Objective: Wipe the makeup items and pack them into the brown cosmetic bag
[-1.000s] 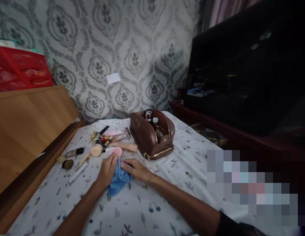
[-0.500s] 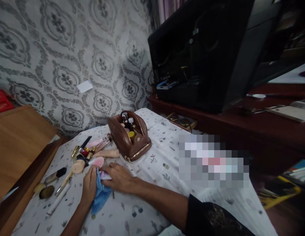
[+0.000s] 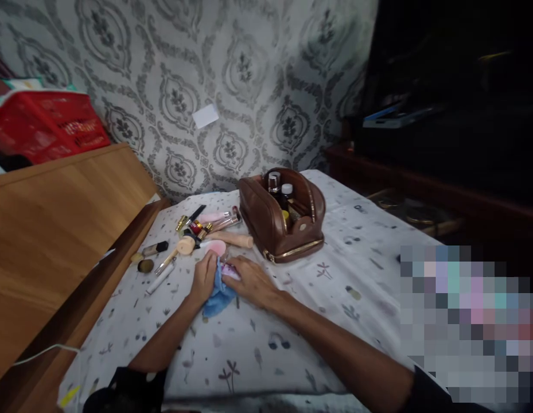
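Note:
My left hand [image 3: 205, 280] grips a blue cloth [image 3: 220, 299], which hangs down onto the patterned sheet. Close against it, my right hand [image 3: 254, 282] holds a small white-and-purple item [image 3: 230, 271], partly wrapped by the cloth; its exact kind is hidden by my fingers. Just beyond my hands lies a pink oval-headed item [image 3: 216, 247]. A peach-coloured tube [image 3: 234, 238] rests behind it, beside a round beige-topped piece [image 3: 186, 246]. To the right of these stands an unzipped brown cosmetic bag [image 3: 266, 221] with several bottles inside.
Lipsticks and other cosmetics [image 3: 199, 227] lie heaped left of the bag, with a white pen-like stick [image 3: 160, 279] nearer me. A wooden panel [image 3: 77, 212] with a red basket [image 3: 55, 123] borders the left. A dark television [image 3: 455, 86] stands at right.
My view has turned left, so the bag, cosmetics and hands appear further right and the red basket shows more. Both hands keep their hold on the cloth and the white-and-purple item.

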`<action>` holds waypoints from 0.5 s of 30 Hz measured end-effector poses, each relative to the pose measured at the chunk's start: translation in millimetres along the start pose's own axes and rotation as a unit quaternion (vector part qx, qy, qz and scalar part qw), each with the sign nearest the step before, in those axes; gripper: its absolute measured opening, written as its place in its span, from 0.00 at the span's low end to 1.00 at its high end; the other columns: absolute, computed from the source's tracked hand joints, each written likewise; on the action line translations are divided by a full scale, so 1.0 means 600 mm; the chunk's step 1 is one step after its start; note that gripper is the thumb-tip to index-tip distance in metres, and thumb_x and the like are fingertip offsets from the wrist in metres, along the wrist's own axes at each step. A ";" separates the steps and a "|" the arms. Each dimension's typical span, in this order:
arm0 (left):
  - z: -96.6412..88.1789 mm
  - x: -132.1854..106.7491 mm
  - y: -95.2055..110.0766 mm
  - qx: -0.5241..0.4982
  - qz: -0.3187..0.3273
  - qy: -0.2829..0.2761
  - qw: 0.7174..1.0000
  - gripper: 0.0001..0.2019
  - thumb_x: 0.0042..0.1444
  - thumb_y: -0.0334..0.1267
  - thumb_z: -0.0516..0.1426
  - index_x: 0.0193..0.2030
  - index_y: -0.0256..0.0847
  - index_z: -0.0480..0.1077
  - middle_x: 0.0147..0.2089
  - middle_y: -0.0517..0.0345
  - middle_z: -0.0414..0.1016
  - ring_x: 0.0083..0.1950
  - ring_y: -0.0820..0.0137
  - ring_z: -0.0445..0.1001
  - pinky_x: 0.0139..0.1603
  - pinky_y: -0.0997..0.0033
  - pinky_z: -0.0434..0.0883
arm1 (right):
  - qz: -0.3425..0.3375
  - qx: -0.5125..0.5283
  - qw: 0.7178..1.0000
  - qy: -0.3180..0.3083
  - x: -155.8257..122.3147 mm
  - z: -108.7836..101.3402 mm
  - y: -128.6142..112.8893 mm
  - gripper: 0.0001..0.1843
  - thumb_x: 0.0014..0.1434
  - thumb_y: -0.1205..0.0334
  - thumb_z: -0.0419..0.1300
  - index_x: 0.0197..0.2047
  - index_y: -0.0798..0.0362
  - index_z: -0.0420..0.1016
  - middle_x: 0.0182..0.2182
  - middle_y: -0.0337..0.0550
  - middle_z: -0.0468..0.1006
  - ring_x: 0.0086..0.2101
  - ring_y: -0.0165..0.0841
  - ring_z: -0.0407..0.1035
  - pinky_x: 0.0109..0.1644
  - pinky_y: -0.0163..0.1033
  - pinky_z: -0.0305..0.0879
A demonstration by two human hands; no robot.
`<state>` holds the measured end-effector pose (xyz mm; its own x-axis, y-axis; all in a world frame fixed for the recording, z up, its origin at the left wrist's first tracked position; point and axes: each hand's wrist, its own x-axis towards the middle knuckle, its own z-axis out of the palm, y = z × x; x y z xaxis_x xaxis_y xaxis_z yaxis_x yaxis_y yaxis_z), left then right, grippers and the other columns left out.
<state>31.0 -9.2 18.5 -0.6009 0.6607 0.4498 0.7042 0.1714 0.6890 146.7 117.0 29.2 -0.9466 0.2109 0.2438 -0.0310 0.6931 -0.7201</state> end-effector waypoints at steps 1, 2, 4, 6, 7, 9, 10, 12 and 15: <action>0.000 0.000 0.001 -0.003 -0.001 -0.002 1.000 0.20 0.69 0.52 0.42 0.30 0.43 0.59 0.27 0.63 0.61 0.31 0.70 0.61 0.34 0.70 0.61 | 0.006 -0.004 1.000 -0.001 0.000 0.001 -0.001 0.21 0.62 0.58 0.58 0.56 0.56 0.75 0.46 0.53 0.77 0.46 0.43 0.71 0.50 0.42 0.62; -0.001 0.000 0.002 -0.006 -0.003 -0.002 1.000 0.20 0.69 0.52 0.42 0.30 0.43 0.59 0.27 0.63 0.61 0.31 0.70 0.61 0.34 0.70 0.61 | 0.009 -0.008 1.000 -0.001 0.001 0.002 -0.001 0.20 0.62 0.59 0.57 0.55 0.57 0.75 0.45 0.54 0.77 0.45 0.42 0.71 0.50 0.42 0.62; -0.002 0.000 0.005 -0.010 -0.006 -0.004 1.000 0.19 0.69 0.51 0.43 0.30 0.43 0.59 0.27 0.63 0.61 0.31 0.70 0.62 0.34 0.70 0.61 | 0.009 -0.013 1.000 0.001 0.002 0.005 0.001 0.19 0.63 0.59 0.57 0.54 0.58 0.76 0.46 0.55 0.76 0.44 0.41 0.71 0.50 0.42 0.63; -0.003 0.000 0.007 -0.013 -0.003 -0.004 1.000 0.19 0.68 0.52 0.43 0.31 0.43 0.59 0.27 0.62 0.61 0.31 0.70 0.62 0.35 0.70 0.61 | -0.001 -0.009 1.000 0.007 0.002 0.010 0.006 0.19 0.62 0.60 0.56 0.54 0.58 0.76 0.47 0.55 0.76 0.43 0.41 0.71 0.51 0.43 0.63; -0.004 0.000 0.008 -0.014 -0.001 -0.004 1.000 0.19 0.68 0.52 0.43 0.31 0.43 0.60 0.28 0.62 0.62 0.32 0.70 0.62 0.35 0.70 0.61 | -0.009 -0.001 1.000 0.014 0.003 0.013 0.008 0.20 0.62 0.60 0.56 0.55 0.58 0.75 0.48 0.56 0.76 0.44 0.41 0.71 0.51 0.43 0.63; -0.004 -0.001 0.007 -0.018 0.000 -0.005 1.000 0.19 0.68 0.52 0.43 0.32 0.43 0.60 0.28 0.62 0.63 0.31 0.71 0.63 0.35 0.70 0.61 | -0.031 0.025 0.999 0.024 0.004 0.016 0.014 0.21 0.62 0.59 0.57 0.57 0.57 0.74 0.48 0.54 0.78 0.46 0.42 0.72 0.53 0.44 0.63; -0.005 -0.001 0.006 -0.019 -0.001 -0.005 1.000 0.19 0.68 0.52 0.42 0.32 0.43 0.60 0.28 0.62 0.63 0.31 0.71 0.63 0.36 0.69 0.61 | -0.042 0.041 0.998 0.025 0.004 0.016 0.016 0.22 0.63 0.58 0.56 0.57 0.57 0.74 0.47 0.53 0.79 0.46 0.42 0.72 0.52 0.44 0.64; -0.005 -0.002 0.003 -0.023 -0.003 -0.007 1.000 0.19 0.68 0.52 0.43 0.32 0.43 0.60 0.28 0.62 0.63 0.31 0.71 0.62 0.35 0.69 0.61 | -0.053 0.071 0.996 0.018 0.004 0.014 0.017 0.21 0.64 0.55 0.55 0.56 0.56 0.74 0.43 0.51 0.81 0.42 0.41 0.73 0.50 0.44 0.64; -0.005 -0.004 0.003 -0.029 0.002 -0.010 1.000 0.19 0.68 0.52 0.42 0.31 0.43 0.59 0.28 0.63 0.62 0.31 0.71 0.62 0.35 0.69 0.61 | -0.052 0.095 0.994 0.002 0.004 0.006 0.016 0.21 0.66 0.51 0.52 0.53 0.55 0.77 0.39 0.49 0.82 0.37 0.39 0.74 0.45 0.43 0.64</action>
<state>32.2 -12.7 20.5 -0.5905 0.6757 0.4413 0.6830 0.1271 0.7193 142.6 121.5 20.6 -0.9336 0.1479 0.3262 -0.1893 0.5695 -0.7999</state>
